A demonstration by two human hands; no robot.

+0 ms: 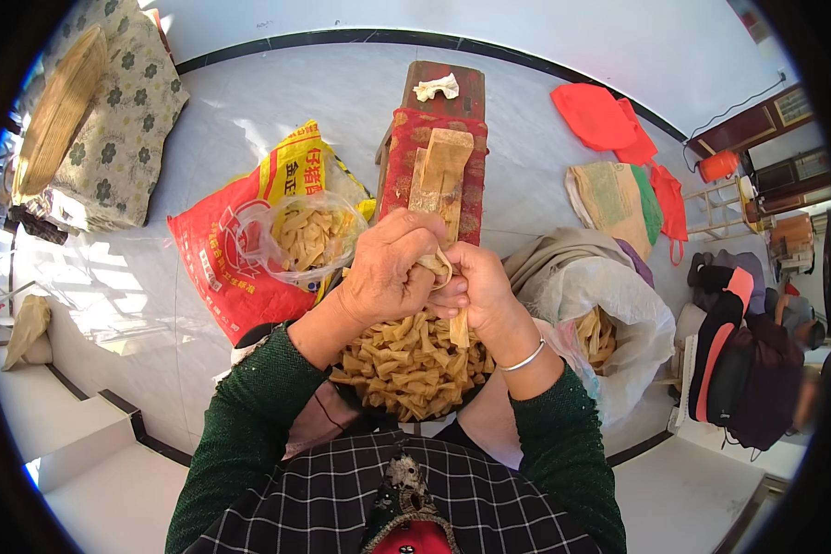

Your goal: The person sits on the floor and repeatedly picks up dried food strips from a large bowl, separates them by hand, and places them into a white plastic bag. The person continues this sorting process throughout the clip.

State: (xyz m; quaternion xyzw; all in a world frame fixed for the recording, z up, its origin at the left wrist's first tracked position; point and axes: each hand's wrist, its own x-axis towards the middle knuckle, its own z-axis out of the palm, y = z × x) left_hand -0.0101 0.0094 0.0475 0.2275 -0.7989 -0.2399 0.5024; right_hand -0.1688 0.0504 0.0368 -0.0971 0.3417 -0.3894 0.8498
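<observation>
My left hand and my right hand meet in front of me, both gripping one pale tan flat strip. The strip makes a loop between the fingers, and one end hangs down below my right hand. Beneath the hands, a dark round container at my lap holds a heap of folded, knotted-looking tan pieces. Just beyond the hands a wooden block device rests on a red patterned cloth over a wooden bench. What the strip is made of, I cannot tell.
On the left, a clear plastic bag of flat tan pieces rests on a red and yellow sack. A white woven sack with tan strips stands at right. Red bags and a folded sack lie beyond it. A crumpled white scrap tops the bench.
</observation>
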